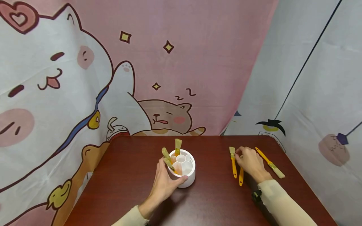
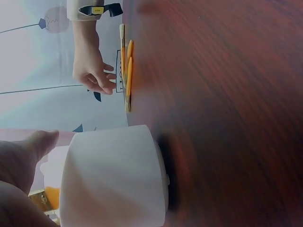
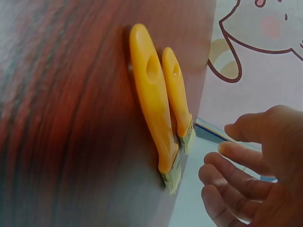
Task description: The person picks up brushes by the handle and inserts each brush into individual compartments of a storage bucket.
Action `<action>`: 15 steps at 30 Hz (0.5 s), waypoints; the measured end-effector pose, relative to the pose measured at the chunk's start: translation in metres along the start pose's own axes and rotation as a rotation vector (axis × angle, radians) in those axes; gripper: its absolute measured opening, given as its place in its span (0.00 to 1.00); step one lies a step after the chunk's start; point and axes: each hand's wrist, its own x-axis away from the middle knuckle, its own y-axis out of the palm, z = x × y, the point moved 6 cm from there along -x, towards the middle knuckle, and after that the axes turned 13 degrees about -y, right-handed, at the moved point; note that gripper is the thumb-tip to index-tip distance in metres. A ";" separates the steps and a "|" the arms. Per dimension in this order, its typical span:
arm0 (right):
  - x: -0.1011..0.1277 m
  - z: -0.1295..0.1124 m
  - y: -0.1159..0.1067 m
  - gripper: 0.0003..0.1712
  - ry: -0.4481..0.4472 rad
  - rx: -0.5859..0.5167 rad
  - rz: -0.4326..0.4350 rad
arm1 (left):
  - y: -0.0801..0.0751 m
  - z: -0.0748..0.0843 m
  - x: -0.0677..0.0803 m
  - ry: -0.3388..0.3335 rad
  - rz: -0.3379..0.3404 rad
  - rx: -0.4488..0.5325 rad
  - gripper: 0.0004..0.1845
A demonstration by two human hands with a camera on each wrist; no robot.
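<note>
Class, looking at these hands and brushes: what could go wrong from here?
The right hand hovers by two brushes lying close together; it might nudge or grab both. The left hand holds the white holder close to its three bristle-up brushes, so its fingers might knock one.

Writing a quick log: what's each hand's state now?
Left hand: at the white cup; grip can't be told.
Right hand: open, empty, near brushes.
</note>
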 end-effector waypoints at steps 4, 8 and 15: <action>-0.005 0.000 0.005 0.13 0.027 0.000 -0.027 | 0.001 -0.001 -0.002 -0.009 0.002 -0.003 0.65; -0.007 0.001 0.010 0.14 0.049 -0.002 -0.050 | 0.001 -0.001 -0.004 -0.002 -0.006 -0.013 0.63; -0.008 0.003 0.015 0.17 0.092 -0.020 -0.075 | -0.001 -0.002 -0.010 0.005 -0.045 -0.041 0.62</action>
